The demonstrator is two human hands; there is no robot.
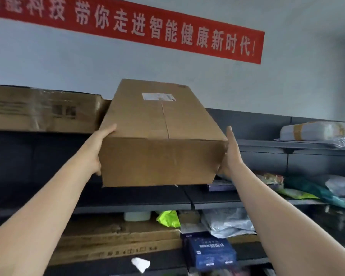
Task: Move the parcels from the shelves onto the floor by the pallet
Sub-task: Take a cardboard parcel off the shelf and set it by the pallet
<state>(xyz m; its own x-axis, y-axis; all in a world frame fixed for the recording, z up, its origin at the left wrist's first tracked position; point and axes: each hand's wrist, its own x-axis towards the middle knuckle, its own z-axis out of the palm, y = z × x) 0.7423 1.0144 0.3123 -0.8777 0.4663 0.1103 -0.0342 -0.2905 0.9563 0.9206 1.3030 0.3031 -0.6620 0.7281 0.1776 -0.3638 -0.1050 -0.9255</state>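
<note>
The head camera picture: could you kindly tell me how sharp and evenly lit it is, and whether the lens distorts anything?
Head view: light soft and even, no hard shadows; the brown cardboard box held by the left hand and right hand is sharp, though its white label is unreadable; the wide lens seems to bow the red banner; the dark blue printed box below looks smeared.

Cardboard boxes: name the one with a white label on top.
The box held between left hand and right hand; the taped carton at left shows only dark print.

Pale wall; red banner; dk shelving
</note>
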